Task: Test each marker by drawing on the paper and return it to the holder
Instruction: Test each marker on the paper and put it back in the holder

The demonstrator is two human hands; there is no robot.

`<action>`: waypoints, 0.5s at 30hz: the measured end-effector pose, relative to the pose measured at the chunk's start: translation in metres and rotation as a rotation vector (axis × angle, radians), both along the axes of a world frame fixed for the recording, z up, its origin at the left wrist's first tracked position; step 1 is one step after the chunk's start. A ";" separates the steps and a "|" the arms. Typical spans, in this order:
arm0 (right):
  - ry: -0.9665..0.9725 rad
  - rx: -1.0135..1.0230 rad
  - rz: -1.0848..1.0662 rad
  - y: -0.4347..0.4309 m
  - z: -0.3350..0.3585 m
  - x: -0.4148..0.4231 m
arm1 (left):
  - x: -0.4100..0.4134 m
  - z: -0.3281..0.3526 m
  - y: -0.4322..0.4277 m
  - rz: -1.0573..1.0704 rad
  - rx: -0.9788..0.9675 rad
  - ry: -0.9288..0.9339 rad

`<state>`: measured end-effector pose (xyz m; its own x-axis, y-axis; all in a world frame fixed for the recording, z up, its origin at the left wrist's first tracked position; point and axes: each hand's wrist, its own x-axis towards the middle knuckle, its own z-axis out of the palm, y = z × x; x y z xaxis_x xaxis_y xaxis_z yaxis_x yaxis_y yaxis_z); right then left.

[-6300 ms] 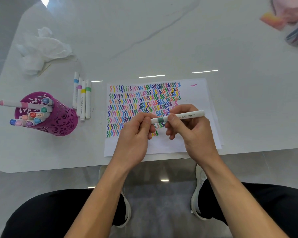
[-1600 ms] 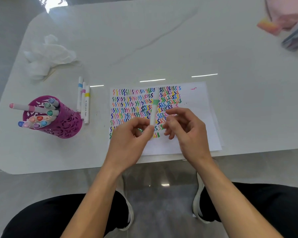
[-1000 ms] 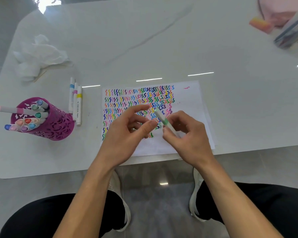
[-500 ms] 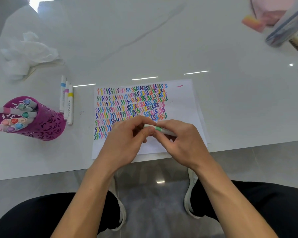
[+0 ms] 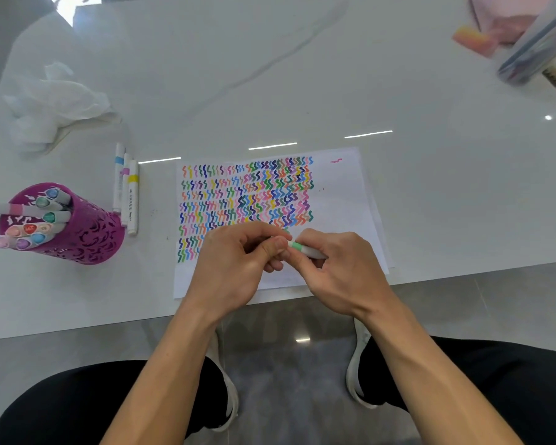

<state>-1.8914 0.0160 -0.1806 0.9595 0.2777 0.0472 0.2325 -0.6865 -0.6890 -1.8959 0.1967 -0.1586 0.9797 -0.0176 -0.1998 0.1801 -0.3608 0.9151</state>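
Both hands over paper point(image 5: 341, 200): left hand point(image 5: 235, 264) and right hand point(image 5: 341, 268) each pinch the green-banded marker point(image 5: 300, 248) between fingertips.

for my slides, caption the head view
Left hand and right hand hold a white green-banded marker over the squiggle-covered white paper

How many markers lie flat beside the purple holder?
3, side by side right of the purple perforated holder: blue-banded white marker leftmost, pink-banded white marker in the middle, yellow-banded white marker nearest the paper. None seems hidden.
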 end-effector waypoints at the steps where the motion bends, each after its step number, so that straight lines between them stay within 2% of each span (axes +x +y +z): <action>1: -0.002 0.000 0.004 0.000 0.001 0.000 | 0.000 0.000 -0.001 0.001 0.001 0.002; 8: 0.016 -0.021 -0.027 -0.001 -0.002 -0.001 | 0.001 0.004 0.001 0.041 -0.027 -0.008; 15: 0.228 0.170 -0.113 -0.009 0.009 0.004 | 0.002 0.001 0.004 0.168 0.011 -0.057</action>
<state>-1.8870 0.0073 -0.1716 0.9750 0.1755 -0.1363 -0.0125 -0.5693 -0.8220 -1.8936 0.2006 -0.1579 0.9784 0.1493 -0.1428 0.1864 -0.3400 0.9217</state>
